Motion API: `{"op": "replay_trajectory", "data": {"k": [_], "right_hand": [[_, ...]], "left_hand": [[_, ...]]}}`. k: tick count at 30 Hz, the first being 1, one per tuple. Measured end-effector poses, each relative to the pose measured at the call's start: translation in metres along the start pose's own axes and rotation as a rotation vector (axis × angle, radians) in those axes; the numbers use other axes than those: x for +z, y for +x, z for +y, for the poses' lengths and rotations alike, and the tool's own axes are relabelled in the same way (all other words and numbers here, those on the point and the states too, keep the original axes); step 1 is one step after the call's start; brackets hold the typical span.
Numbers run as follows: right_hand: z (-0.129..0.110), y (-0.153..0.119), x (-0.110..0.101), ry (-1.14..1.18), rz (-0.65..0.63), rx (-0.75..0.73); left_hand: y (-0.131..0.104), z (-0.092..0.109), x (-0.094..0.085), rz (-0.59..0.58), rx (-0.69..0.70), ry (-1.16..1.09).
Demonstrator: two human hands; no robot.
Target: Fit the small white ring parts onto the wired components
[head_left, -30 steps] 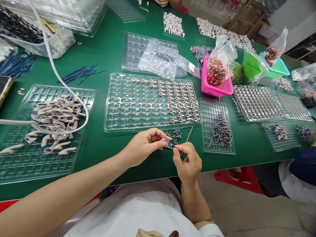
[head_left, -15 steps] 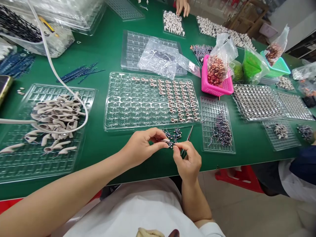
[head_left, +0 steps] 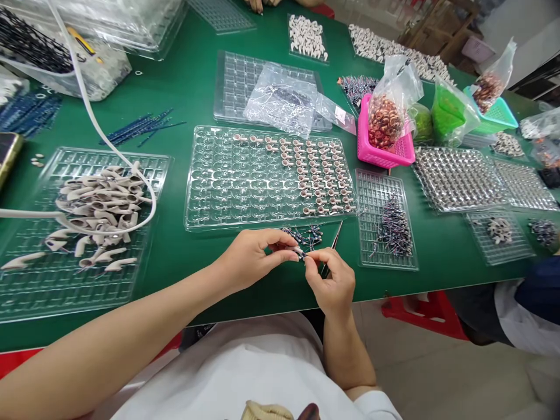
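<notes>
My left hand [head_left: 256, 256] pinches a small pale, curved piece [head_left: 298, 251] near the table's front edge. Close against it, my right hand [head_left: 330, 277] has thumb and index finger pressed on a tiny dark part at the piece's end, too small to make out. Tweezers [head_left: 336, 235] lie just behind my right hand. Small dark wired parts [head_left: 312, 235] lie loose behind my fingers. Beyond them a clear tray [head_left: 245, 201] holds rows of pale pieces in its right part. A pile of pale hollow pieces [head_left: 105, 198] rests on another tray at the left.
A white cable [head_left: 90, 116] loops over the left pile. A pink basket [head_left: 385, 154] and a tray of dark wired parts [head_left: 394, 227] stand to the right. Plastic bags [head_left: 282, 102] lie behind the middle tray. Another person's hand [head_left: 258, 4] is at the far edge.
The other person's hand at the far side has moved left, away from the tray of white pieces. My hands have barely shifted and still meet at the small piece.
</notes>
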State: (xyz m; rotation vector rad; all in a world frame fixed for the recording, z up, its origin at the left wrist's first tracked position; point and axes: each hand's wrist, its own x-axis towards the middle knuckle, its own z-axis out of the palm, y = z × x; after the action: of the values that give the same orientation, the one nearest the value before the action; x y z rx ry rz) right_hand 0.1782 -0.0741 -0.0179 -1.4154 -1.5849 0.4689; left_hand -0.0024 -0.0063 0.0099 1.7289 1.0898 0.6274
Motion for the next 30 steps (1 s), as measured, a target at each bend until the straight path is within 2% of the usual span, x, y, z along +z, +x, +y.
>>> {"op": "replay_trajectory", "data": {"k": [9, 16, 24, 30], "right_hand": [[0.0004, 0.0002, -0.0004, 0.005, -0.021, -0.018], [0.0018, -0.0016, -0.002, 0.036, 0.021, -0.089], [0.0015, -0.002, -0.0012, -0.004, 0.001, -0.107], [0.0016, -0.0034, -0.0003, 0.066, 0.034, -0.09]], "left_hand": [[0.0004, 0.0, 0.0018, -0.03, -0.032, -0.038], [-0.0014, 0.0006, 0.0031, -0.019, -0.079, -0.132], [-0.0015, 0.0021, 0.0048, -0.002, -0.041, -0.108], [-0.0032, 0.003, 0.0074, -0.01, -0.102, -0.212]]}}
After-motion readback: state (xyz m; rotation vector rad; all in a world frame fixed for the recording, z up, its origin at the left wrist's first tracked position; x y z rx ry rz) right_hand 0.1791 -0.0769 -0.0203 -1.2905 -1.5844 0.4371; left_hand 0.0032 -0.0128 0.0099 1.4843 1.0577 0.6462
